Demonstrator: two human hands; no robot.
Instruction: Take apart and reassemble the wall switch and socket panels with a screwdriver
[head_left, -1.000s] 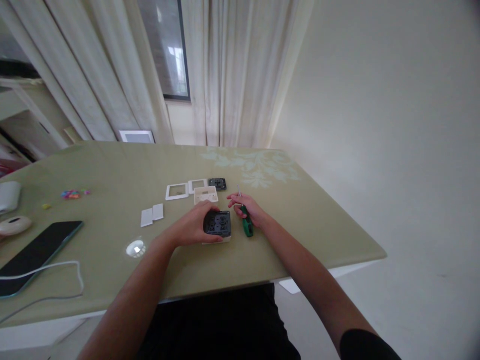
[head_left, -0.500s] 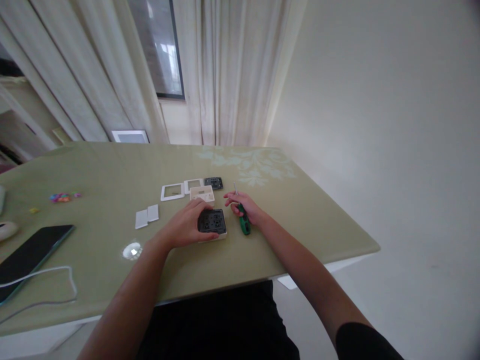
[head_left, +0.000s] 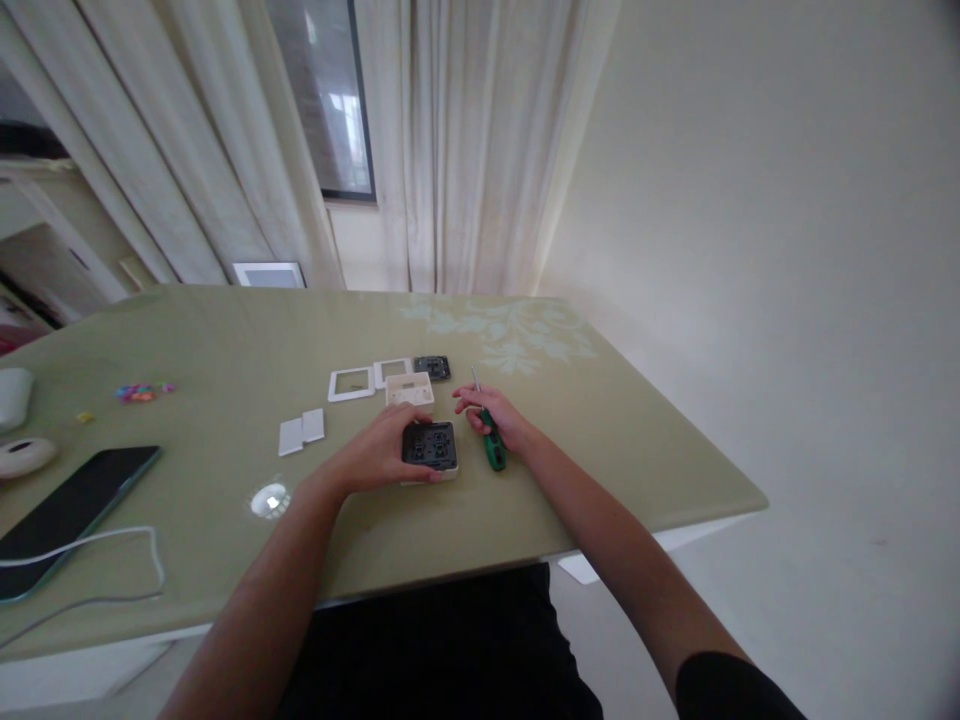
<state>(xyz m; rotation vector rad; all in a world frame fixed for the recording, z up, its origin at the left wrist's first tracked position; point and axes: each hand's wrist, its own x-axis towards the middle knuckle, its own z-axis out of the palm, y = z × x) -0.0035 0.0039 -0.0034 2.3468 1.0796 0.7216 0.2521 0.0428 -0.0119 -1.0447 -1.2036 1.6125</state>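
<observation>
My left hand [head_left: 382, 447] grips a wall switch [head_left: 430, 447], a black mechanism seated in a white box, from its left side on the table. In my right hand [head_left: 499, 415] is a screwdriver [head_left: 493, 445] with a green handle; its metal shaft points away from me, apart from the switch. Just beyond the left hand stands an open white back box [head_left: 410, 391]. Behind it lies a second black switch mechanism [head_left: 433, 367]. Two white frames [head_left: 352, 384] lie beside the box, and two white cover plates [head_left: 301, 432] rest left of my left hand.
On the left of the green-covered table [head_left: 600, 430] lie a phone [head_left: 82, 510], a white cable [head_left: 154, 560], a rounded white object [head_left: 26, 457] and small colourful pieces [head_left: 139, 393]. A shiny round object [head_left: 270, 500] is near my left forearm. A wall stands at right.
The whole view has shifted slightly, so things appear a little further right. Both hands keep the same hold on the wall switch and the screwdriver.
</observation>
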